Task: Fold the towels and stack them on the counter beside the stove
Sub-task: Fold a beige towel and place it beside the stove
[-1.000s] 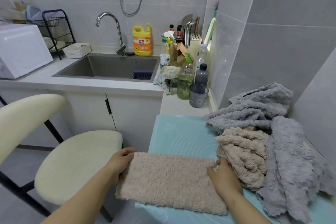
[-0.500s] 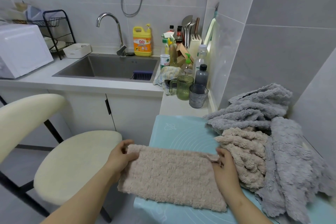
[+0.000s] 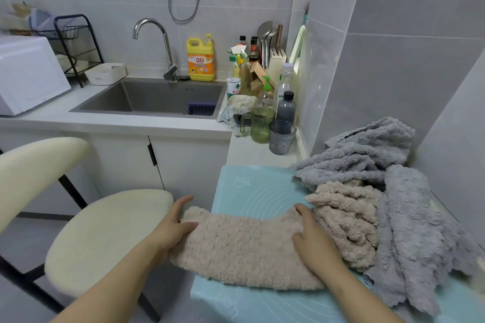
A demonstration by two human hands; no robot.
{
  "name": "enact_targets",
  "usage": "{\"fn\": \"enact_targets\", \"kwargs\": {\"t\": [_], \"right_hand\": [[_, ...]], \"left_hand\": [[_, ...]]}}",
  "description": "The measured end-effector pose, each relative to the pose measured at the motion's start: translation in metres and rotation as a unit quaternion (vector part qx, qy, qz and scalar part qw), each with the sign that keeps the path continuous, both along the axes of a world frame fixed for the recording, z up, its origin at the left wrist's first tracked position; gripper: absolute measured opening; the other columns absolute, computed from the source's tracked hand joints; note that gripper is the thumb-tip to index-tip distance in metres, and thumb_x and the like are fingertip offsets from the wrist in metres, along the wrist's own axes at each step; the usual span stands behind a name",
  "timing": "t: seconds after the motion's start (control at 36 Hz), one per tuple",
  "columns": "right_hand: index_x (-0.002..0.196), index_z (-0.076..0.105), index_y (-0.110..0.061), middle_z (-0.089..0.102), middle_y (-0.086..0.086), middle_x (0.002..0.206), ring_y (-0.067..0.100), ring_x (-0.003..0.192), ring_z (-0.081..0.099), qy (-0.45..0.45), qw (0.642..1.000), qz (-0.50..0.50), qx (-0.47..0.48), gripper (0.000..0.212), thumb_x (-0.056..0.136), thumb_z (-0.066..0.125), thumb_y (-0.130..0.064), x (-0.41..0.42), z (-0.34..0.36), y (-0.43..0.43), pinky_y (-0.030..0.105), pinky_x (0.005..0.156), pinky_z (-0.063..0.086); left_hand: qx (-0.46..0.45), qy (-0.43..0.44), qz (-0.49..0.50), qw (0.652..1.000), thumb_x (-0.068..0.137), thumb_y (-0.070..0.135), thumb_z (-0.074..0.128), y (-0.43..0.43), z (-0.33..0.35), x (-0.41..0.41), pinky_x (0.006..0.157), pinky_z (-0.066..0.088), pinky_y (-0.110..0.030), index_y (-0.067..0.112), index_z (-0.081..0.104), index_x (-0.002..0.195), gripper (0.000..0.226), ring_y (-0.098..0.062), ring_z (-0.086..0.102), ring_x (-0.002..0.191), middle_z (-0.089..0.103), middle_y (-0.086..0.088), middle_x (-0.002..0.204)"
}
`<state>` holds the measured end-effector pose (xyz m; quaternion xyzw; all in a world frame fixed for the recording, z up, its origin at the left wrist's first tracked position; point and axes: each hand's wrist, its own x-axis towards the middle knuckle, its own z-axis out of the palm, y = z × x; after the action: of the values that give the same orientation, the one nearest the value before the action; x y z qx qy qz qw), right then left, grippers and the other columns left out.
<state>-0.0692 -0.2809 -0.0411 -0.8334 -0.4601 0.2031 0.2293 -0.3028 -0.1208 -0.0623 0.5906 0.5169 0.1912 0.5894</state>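
Just picked up the far edge of the beige towel [image 3: 246, 246] at both corners. Pinched at the 9 o'clock corner by the left hand [image 3: 170, 228], thumb on top, fingers [image 3: 183, 203] behind. Clamped at the 3 o'clock corner by the right hand [image 3: 312, 238], curled over the pile. Dipping in the middle btwn the two grips. Lying across the near part of the mat [image 3: 252, 191] on the counter [image 3: 252, 152], w/ the 9 o'clock end hanging past the mat's edge toward the stool [image 3: 105, 231].

Vs 0.5 s ago: no longer a flat rectangle w/ a straight far edge; now bowed, corners up. Gripped at the same two corners, approx. same spot on the mat.

Meaning for the task, as a guess: starting the next fold, far half over near half. Early in the job. Heaped unfolded at 3 o'clock: crumpled beige towel [image 3: 346, 220] & grey towels [image 3: 367, 155]. No folded stack seen. No stove in view, so can't tell where to stack.
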Motion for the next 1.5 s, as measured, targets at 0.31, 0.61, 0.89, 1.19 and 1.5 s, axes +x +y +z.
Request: {"fn": "enact_targets", "kwargs": {"t": [0.31, 0.61, 0.89, 1.19, 1.5], "right_hand": [[0.13, 0.039, -0.029, 0.062, 0.008, 0.108, 0.026, 0.089, 0.06, -0.005, 0.995, -0.037, 0.092, 0.043, 0.092, 0.05, -0.013, 0.025, 0.031, 0.005, 0.037, 0.075, 0.049], [0.13, 0.04, -0.027, 0.055, -0.004, 0.098, 0.017, 0.06, 0.052, 0.17, 0.974, -0.076, 0.132, 0.048, 0.088, 0.052, -0.005, 0.022, 0.048, 0.012, 0.026, 0.054, 0.04], [0.122, 0.044, -0.028, 0.048, 0.005, 0.074, 0.015, 0.05, 0.037, 0.198, 0.963, -0.069, 0.169, 0.045, 0.085, 0.055, -0.004, 0.029, 0.078, 0.028, 0.024, 0.047, 0.029], [0.125, 0.047, -0.021, 0.049, 0.004, 0.082, 0.012, 0.051, 0.039, 0.234, 0.961, -0.054, 0.139, 0.041, 0.088, 0.056, -0.006, 0.013, 0.069, 0.033, 0.02, 0.044, 0.031], [0.114, 0.049, -0.024, 0.059, 0.005, 0.095, 0.015, 0.063, 0.056, 0.372, 0.922, -0.015, 0.11, 0.025, 0.094, 0.046, -0.008, -0.019, 0.047, 0.038, 0.021, 0.051, 0.047]], "left_hand": [[-0.123, -0.106, -0.083, 0.983, 0.081, -0.011, 0.062, -0.016, 0.017, 0.019, 0.07, 0.058, -0.036, 0.034, 0.049, 0.114, 0.058, -0.026, 0.062, 0.097, 0.056, -0.006, 0.113], [-0.18, -0.125, -0.012, 0.976, 0.088, 0.005, 0.057, -0.03, 0.016, 0.04, 0.072, 0.047, -0.034, 0.014, 0.066, 0.108, 0.024, -0.026, 0.055, 0.084, 0.061, -0.013, 0.096], [-0.18, -0.099, -0.03, 0.978, 0.09, 0.007, 0.055, -0.038, 0.022, 0.044, 0.067, 0.05, -0.026, 0.015, 0.06, 0.116, 0.028, -0.02, 0.058, 0.084, 0.063, -0.007, 0.098], [-0.225, -0.109, -0.031, 0.968, 0.092, 0.025, 0.056, -0.037, 0.013, 0.05, 0.083, 0.049, -0.033, 0.017, 0.062, 0.113, 0.023, -0.024, 0.061, 0.101, 0.063, -0.006, 0.115], [-0.262, -0.131, 0.012, 0.956, 0.09, 0.061, 0.039, -0.036, 0.008, 0.056, 0.094, 0.047, -0.039, 0.016, 0.064, 0.107, 0.054, -0.023, 0.06, 0.103, 0.067, -0.006, 0.105]]}}
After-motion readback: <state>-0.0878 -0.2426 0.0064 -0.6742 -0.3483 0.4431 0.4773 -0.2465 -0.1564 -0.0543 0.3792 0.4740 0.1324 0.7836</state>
